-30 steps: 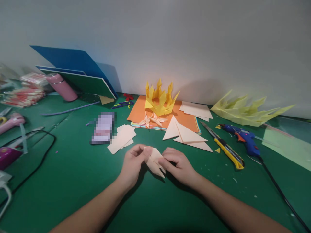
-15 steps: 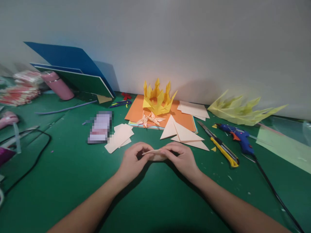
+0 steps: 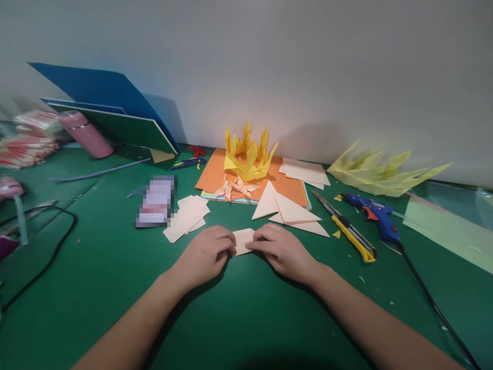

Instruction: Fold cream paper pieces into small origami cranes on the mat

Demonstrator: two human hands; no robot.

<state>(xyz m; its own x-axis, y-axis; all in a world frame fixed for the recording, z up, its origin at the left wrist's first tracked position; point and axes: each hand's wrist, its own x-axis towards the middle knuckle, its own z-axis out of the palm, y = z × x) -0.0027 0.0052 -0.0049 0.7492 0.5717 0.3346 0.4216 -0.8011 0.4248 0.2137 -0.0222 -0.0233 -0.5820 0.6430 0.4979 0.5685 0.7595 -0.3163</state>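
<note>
A small pale-pink piece of folded paper [image 3: 242,241] lies flat on the green table between my hands. My left hand [image 3: 210,253] is closed on its left edge, with curled fingers. At the right edge, my right hand [image 3: 280,253] grips it, fingers bent and pressed together. Just beyond, to the left, are loose pale-pink paper pieces [image 3: 187,217]. Folded pale-pink triangles [image 3: 295,208] lie beyond my right hand. Behind them a yellow paper crown [image 3: 248,162] and folded peach paper flowers [image 3: 235,189] rest on orange sheets [image 3: 210,174].
Right of my hands lie a yellow utility knife [image 3: 352,236] and a blue glue gun [image 3: 375,216] with a trailing black cord. A pale yellow paper crown [image 3: 385,172] stands behind them. At left are a phone [image 3: 157,200], a pink bottle [image 3: 87,134] and leaning blue boards [image 3: 96,85].
The folded paper, held up edge-on between both hands before, has come down flat onto the table. My fingers now press on its two sides. The view has shifted slightly.
</note>
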